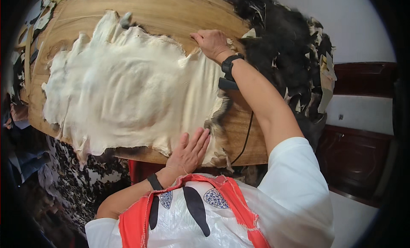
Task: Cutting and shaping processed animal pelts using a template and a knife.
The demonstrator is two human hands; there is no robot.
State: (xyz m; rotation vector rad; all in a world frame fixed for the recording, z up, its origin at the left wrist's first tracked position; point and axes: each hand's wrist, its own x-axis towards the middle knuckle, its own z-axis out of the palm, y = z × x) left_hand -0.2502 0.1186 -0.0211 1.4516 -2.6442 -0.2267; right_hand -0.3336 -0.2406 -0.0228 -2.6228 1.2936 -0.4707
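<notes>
My feed, one wide fisheye view: light soft and moderate, its source one I cannot trace. Pale hide (pixel 128 85): bright, fine surface detail partly washed out. Wooden table (pixel 183 13): gentle sheen at far side. White sleeve (pixel 294 171), near right: bright. Dark fur (pixel 273 47), far right: near-black, strands soft. Black-and-white pieces (pixel 81 179), near left: dim, murky. Cabinet door (pixel 352 156), right: dark, edges bowed. Shadows: mild, soft-edged. Rim: black vignette, strong bending, detail smeared.
</notes>
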